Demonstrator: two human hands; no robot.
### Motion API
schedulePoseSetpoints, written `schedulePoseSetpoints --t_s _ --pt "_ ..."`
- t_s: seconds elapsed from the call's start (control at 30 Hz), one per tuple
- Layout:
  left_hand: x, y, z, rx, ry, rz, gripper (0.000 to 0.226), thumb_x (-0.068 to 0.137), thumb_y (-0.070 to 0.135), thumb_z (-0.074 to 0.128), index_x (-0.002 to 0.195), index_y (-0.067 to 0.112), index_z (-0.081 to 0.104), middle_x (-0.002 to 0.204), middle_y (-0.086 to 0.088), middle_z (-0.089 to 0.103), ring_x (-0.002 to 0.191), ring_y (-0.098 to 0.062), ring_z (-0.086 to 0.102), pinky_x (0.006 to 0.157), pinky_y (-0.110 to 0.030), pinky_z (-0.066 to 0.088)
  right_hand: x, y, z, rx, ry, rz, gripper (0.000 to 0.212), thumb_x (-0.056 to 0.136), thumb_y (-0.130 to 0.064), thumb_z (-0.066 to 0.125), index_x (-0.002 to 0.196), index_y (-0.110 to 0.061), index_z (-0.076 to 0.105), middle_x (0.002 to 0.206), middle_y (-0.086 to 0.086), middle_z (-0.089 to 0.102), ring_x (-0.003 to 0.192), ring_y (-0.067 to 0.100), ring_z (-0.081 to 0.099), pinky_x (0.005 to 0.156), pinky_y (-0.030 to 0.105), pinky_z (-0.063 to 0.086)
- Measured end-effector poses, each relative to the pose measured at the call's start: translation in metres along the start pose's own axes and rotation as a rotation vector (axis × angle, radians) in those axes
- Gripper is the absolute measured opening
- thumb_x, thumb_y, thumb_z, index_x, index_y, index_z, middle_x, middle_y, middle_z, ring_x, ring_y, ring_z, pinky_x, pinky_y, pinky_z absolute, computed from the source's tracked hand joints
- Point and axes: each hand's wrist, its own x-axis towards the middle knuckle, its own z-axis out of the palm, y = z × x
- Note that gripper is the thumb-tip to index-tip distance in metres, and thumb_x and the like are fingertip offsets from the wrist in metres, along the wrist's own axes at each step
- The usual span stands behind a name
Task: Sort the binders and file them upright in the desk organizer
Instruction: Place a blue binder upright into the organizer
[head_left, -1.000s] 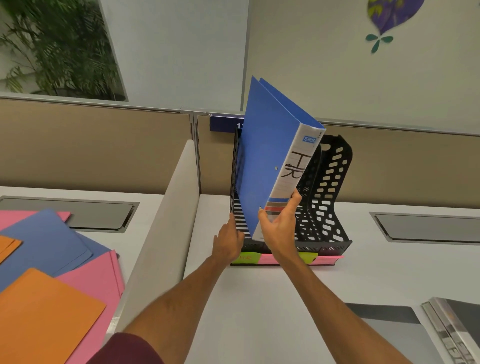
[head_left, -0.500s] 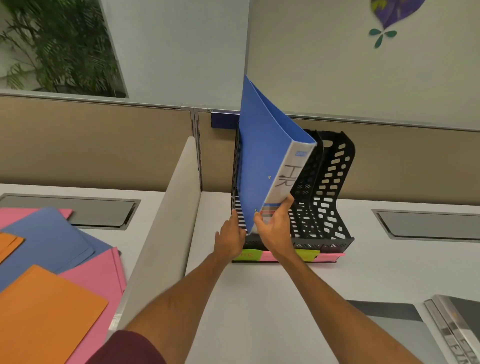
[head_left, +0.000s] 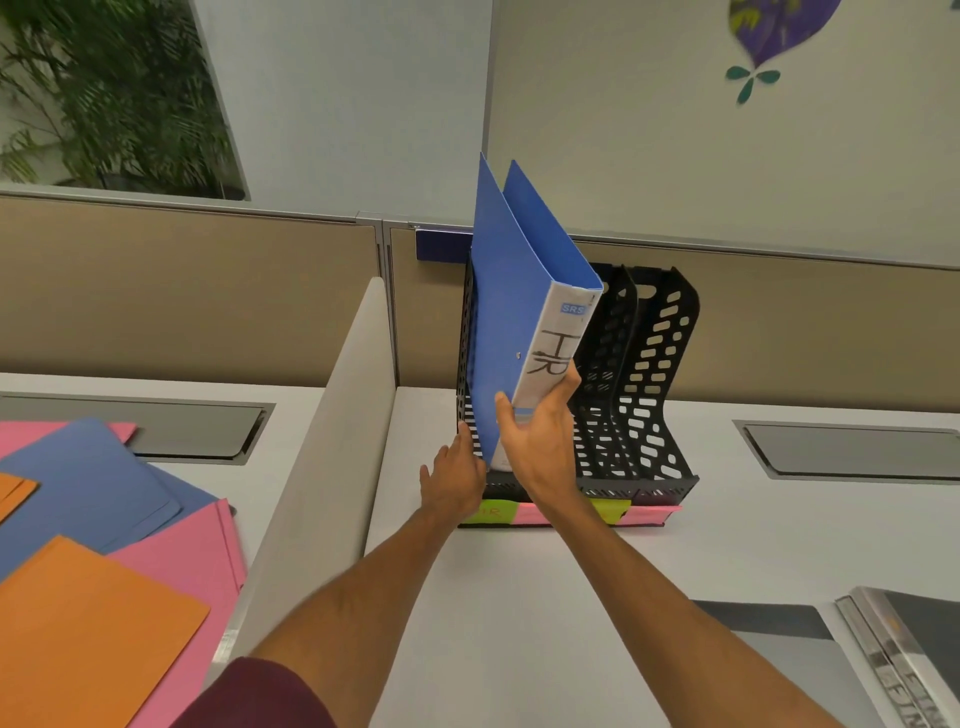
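A blue binder (head_left: 511, 312) with a white spine labelled "HR" stands nearly upright in the leftmost slot of the black perforated desk organizer (head_left: 654, 374). My right hand (head_left: 537, 441) grips the binder's lower spine, thumb on the blue cover. My left hand (head_left: 454, 475) rests against the organizer's left front edge, touching the binder's bottom corner. Green and pink sticky labels (head_left: 644, 514) line the organizer's base. Its two right slots hold nothing.
Grey binders (head_left: 904, 660) lie at the lower right of the white desk (head_left: 519, 623). A grey divider panel (head_left: 322, 467) separates a left desk with orange (head_left: 88, 639), pink and blue folders (head_left: 88, 483). A partition wall stands behind the organizer.
The blue binder has sunk lower into the leftmost slot and stands straighter. My right hand went down with it; my left hand stayed at the organizer's front.
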Motion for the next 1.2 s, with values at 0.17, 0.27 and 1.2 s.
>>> schedulePoseSetpoints --t_s 0.17,0.27,1.2 --pt "-0.001 0.001 0.0 0.034 -0.01 -0.007 0.059 0.102 0.031 0.029 0.152 0.018 0.001 0.149 -0.009 0.038 0.137 -0.028 0.034 0.114 -0.054 0.02 0.006 -0.01 -0.004 -0.041 -0.017 -0.057 0.069 0.09 -0.03 0.062 0.133 -0.043 0.009 0.142 0.01 0.042 0.113 0.015 0.051 0.083 0.03 0.053" --pt "-0.002 0.001 0.0 0.049 -0.009 -0.005 0.059 0.102 0.031 0.028 0.152 0.018 -0.001 0.151 -0.007 0.034 0.139 -0.028 0.031 0.115 -0.055 0.019 0.007 -0.018 -0.001 -0.07 -0.024 -0.075 0.069 0.09 -0.026 0.063 0.129 -0.045 0.009 0.141 0.012 0.044 0.116 0.023 0.055 0.084 0.034 0.054" --pt "-0.01 0.007 -0.006 0.017 -0.057 -0.007 0.062 0.102 0.031 0.026 0.151 0.02 -0.01 0.149 -0.007 0.037 0.137 -0.031 0.033 0.113 -0.06 0.017 0.023 -0.019 -0.009 0.027 -0.029 -0.097 0.075 0.09 -0.027 0.064 0.137 -0.041 0.008 0.145 0.009 0.036 0.124 0.019 0.046 0.09 0.032 0.049"
